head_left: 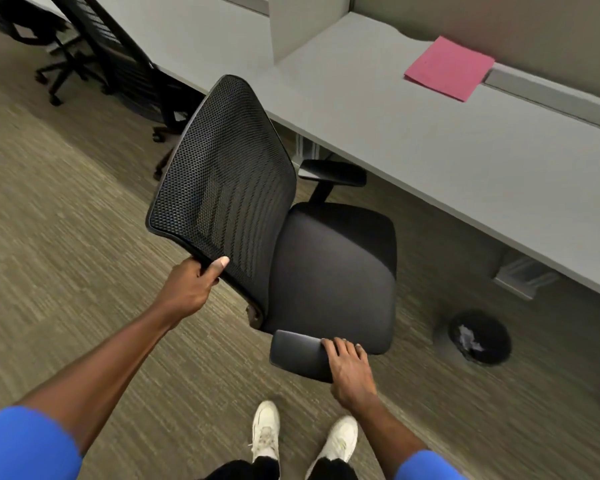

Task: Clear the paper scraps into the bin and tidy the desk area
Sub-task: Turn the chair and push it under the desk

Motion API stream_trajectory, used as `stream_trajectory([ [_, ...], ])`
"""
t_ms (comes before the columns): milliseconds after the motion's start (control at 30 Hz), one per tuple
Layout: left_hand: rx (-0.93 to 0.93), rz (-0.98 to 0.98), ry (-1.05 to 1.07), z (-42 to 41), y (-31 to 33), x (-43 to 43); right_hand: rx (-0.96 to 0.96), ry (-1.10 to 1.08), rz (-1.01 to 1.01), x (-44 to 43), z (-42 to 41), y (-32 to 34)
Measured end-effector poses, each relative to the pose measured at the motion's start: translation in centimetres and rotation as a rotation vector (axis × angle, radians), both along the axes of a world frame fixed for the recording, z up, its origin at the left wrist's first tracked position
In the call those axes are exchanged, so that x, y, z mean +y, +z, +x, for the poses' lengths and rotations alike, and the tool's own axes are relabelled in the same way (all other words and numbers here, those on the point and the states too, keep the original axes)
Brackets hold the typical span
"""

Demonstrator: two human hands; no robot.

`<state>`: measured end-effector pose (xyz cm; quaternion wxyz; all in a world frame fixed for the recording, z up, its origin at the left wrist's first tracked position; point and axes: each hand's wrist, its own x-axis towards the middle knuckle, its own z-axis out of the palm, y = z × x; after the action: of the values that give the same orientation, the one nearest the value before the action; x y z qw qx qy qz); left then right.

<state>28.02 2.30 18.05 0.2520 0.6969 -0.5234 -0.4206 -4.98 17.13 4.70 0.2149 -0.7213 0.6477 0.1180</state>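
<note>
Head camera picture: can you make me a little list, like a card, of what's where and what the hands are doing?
left hand: grips the edge of the chair's mesh backrest
right hand: rests on the near armrest
chair seat: empty, beside the desk
bin: on the carpet by the desk, crumpled paper inside
pink folder: lying flat on the desk
other chairs: farther along the desk

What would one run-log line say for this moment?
left hand: grips chair backrest | right hand: on armrest | bin: holds paper scraps | pink folder: on desk
</note>
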Motion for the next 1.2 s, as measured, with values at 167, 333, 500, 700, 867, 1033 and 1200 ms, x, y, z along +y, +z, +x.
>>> stream_trajectory([
  [167,-0.018,0.013,-0.061,-3.5,0.2,0.8,0.033,-0.037,-0.011,-0.6,-3.9,0.6],
  [333,-0.037,0.023,-0.175,-8.0,0.9,1.5,0.101,-0.148,0.002,-0.7,-7.1,1.3],
  [500,-0.008,0.019,-0.208,-12.8,0.9,2.4,0.026,-0.294,0.109,-2.1,-8.1,3.6],
  [700,-0.181,-0.007,-0.356,-17.7,1.2,3.7,-0.336,-0.55,-0.104,-4.0,-5.5,8.7],
  [867,-0.121,-0.095,-0.729,-17.4,1.5,3.8,-0.489,-0.62,-0.354,-4.2,-3.4,12.7],
  [1033,-0.095,-0.211,-0.643,-14.7,2.7,2.4,-0.521,-0.683,-0.554,-3.2,-2.1,15.4],
  [1200,-0.153,-0.424,-0.634,-9.7,5.3,-1.0,-0.515,-0.744,-0.715,-1.5,-1.6,17.8],
])
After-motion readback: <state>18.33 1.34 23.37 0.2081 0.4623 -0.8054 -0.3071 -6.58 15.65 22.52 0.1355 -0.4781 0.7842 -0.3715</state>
